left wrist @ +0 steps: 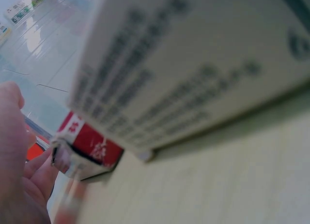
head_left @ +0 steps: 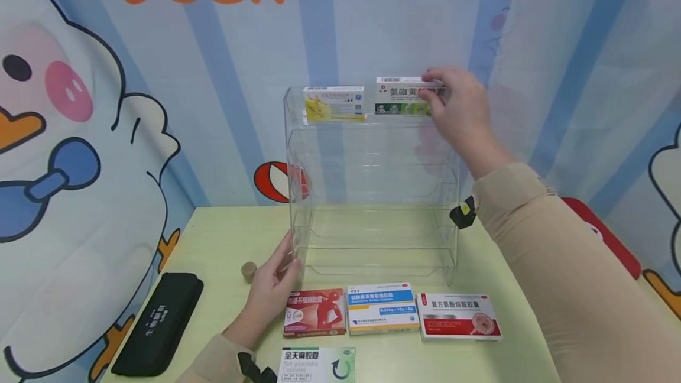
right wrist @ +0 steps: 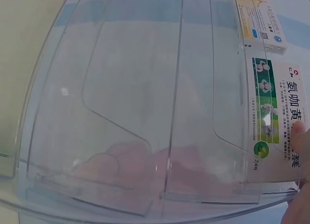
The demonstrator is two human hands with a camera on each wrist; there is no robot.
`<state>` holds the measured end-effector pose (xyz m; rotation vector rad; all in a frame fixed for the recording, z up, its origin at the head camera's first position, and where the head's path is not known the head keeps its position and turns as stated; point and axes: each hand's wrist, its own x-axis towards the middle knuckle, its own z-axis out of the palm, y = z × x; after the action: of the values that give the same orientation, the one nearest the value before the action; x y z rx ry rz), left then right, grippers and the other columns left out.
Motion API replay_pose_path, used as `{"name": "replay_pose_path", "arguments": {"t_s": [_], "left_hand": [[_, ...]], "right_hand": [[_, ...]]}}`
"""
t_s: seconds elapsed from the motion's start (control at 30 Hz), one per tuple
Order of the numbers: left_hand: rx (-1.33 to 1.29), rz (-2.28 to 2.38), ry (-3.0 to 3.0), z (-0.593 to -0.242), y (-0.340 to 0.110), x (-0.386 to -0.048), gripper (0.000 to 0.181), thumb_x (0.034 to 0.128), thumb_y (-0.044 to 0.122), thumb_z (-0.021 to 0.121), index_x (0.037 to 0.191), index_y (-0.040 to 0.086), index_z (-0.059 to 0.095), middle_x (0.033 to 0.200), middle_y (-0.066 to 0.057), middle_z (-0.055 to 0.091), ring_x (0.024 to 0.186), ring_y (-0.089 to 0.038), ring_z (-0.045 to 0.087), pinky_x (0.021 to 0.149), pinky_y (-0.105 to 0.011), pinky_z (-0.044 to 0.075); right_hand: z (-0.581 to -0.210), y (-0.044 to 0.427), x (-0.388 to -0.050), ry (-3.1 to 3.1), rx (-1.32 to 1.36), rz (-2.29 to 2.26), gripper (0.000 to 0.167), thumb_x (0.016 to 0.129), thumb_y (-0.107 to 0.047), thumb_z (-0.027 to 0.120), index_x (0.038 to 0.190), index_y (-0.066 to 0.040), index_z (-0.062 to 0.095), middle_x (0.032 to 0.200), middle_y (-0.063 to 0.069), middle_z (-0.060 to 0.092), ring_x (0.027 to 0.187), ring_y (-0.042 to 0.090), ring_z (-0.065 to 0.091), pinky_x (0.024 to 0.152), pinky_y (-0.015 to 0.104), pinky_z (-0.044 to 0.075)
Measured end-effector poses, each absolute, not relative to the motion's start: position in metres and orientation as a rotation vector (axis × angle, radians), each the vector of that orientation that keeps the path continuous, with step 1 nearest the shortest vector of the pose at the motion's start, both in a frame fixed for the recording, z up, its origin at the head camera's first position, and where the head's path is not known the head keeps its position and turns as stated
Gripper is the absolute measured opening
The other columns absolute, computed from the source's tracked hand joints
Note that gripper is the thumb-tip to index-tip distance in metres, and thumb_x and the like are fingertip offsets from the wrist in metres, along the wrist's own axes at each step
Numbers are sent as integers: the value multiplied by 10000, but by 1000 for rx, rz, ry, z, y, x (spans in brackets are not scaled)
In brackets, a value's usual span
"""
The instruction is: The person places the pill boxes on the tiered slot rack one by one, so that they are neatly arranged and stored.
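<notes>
A clear tiered rack (head_left: 372, 194) stands upright on the table. At its top right, my right hand (head_left: 463, 108) pinches the end of a white and green box (head_left: 401, 98), which sits in the top tier; the right wrist view also shows this box (right wrist: 278, 122). Left of it in the same tier is a white and yellow box (head_left: 334, 104). My left hand (head_left: 269, 288) rests against the rack's lower left side, thumb and fingers around the edge.
In front of the rack lie a red box (head_left: 314, 313), a blue and white box (head_left: 382, 308) and a white and red box (head_left: 459, 317). Nearer is a green and white box (head_left: 317, 364). A black case (head_left: 158, 324) and a small round brown object (head_left: 248, 272) are at the left.
</notes>
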<state>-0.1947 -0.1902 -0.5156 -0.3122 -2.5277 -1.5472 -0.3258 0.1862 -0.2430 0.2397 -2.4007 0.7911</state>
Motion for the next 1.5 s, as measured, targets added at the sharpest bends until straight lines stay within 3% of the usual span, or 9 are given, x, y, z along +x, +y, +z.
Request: {"name": "replay_pose_path", "arguments": {"t_s": [0.07,0.17,0.33,0.47,0.7,0.83,1.0,1.23,1.5], "left_hand": [[-307,-1545,-2531,-516,-190,-194,718,1129,243,620,1728,463,290,1751,-8,467,1523,-350,585,1169,-480,561],[-303,-1546,-2534,-516,-191,-194,715,1131,247,619,1727,465,291,1751,-8,468,1525,-351,584,1170,-479,561],[-300,-1537,-2536,-516,-191,-194,718,1129,244,621,1727,466,291,1753,-4,465,1523,-352,585,1170,-482,560],[-308,-1542,-2527,-515,-191,-194,721,1127,229,625,1728,456,299,1750,-15,470,1517,-353,591,1165,-480,564],[-318,-1547,-2509,-516,-190,-194,714,1125,219,627,1734,418,314,1738,-24,487,1507,-359,600,1161,-461,570],[-340,-1532,-2488,-516,-191,-194,706,1120,195,627,1740,362,334,1724,-53,507,1480,-374,623,1149,-468,578],[-345,-1543,-2489,-516,-191,-193,709,1120,196,627,1733,399,335,1726,-33,506,1479,-364,627,1146,-472,580],[-339,-1571,-2491,-516,-191,-194,717,1119,205,632,1725,437,328,1738,-5,487,1492,-351,618,1155,-452,576],[-332,-1575,-2503,-516,-191,-194,721,1122,213,630,1729,440,314,1739,-9,487,1503,-343,609,1159,-442,573]], "right_hand": [[-245,186,-324,-2352,250,802,386,1073,-229,725,1432,-88,707,1585,95,647,1505,337,553,1350,494,388],[-251,185,-320,-2221,289,820,355,1070,-224,730,1381,-51,727,1535,118,676,1494,333,555,1342,464,399],[-266,179,-309,-1945,467,816,295,1052,-208,758,1243,17,758,1281,195,766,1286,380,660,1185,495,526],[-281,168,-295,-1805,583,812,272,1030,-189,778,1195,28,769,1177,204,798,1167,390,717,1081,486,590],[-320,151,-269,-1741,715,928,219,940,-55,839,1139,21,790,1088,188,810,1005,344,761,1022,183,568],[-342,148,-255,-1794,787,953,270,909,-5,849,1168,34,783,1082,187,813,959,323,772,1011,107,546],[-367,144,-237,-1887,836,933,316,926,-61,844,1225,18,781,1130,174,826,996,309,794,1050,131,573],[-397,134,-208,-1979,907,976,336,1052,-277,765,1270,-22,774,1184,128,841,1048,282,808,1049,189,612],[-437,117,-162,-2174,956,1110,362,978,-150,834,1326,-98,748,1234,46,822,1102,201,789,1005,264,660]]}}
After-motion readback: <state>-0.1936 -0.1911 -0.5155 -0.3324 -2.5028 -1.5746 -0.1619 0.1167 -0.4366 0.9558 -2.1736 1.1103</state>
